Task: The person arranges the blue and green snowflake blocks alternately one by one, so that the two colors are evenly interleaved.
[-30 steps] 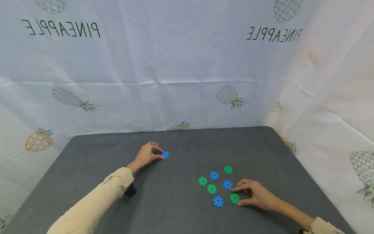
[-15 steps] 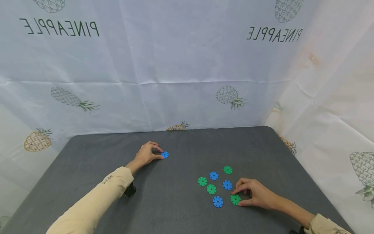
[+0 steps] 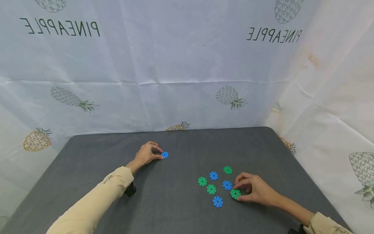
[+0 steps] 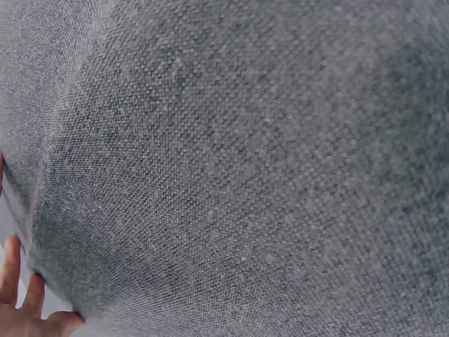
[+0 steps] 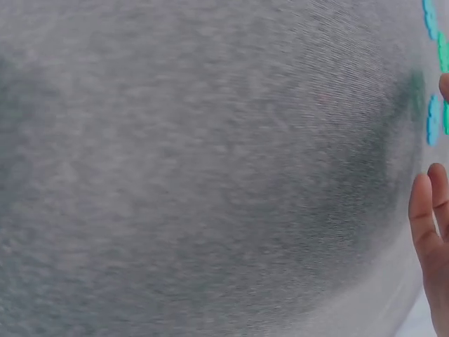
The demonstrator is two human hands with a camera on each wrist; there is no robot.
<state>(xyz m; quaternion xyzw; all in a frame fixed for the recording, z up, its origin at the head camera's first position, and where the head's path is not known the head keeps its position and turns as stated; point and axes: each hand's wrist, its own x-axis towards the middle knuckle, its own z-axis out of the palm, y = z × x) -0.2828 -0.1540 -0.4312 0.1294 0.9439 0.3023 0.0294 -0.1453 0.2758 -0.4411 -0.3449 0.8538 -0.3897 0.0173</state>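
At the far middle of the table, my left hand (image 3: 146,154) pinches a small blue notched disc (image 3: 165,155) by its edge, between thumb and finger. My right hand (image 3: 255,190), at the right, grips a green notched disc (image 3: 235,194) the same way. That green disc sits close beside a blue disc (image 3: 227,185); whether it is lifted off the cloth I cannot tell for sure. In the left wrist view only some fingers (image 4: 10,274) show at the lower left corner. The right wrist view catches fingers (image 5: 422,210) at its right edge.
Left of my right hand lie several flat discs: green ones (image 3: 202,181) (image 3: 211,189) (image 3: 227,170) and blue ones (image 3: 213,175) (image 3: 217,201). Dark grey cloth covers the table (image 3: 175,208). A white pineapple-print curtain (image 3: 181,65) hangs behind and at the sides.
My right hand first drew the green disc slightly nearer, then moved it a little away from me, its fingers now higher in the view. The left hand and its blue disc stay put.
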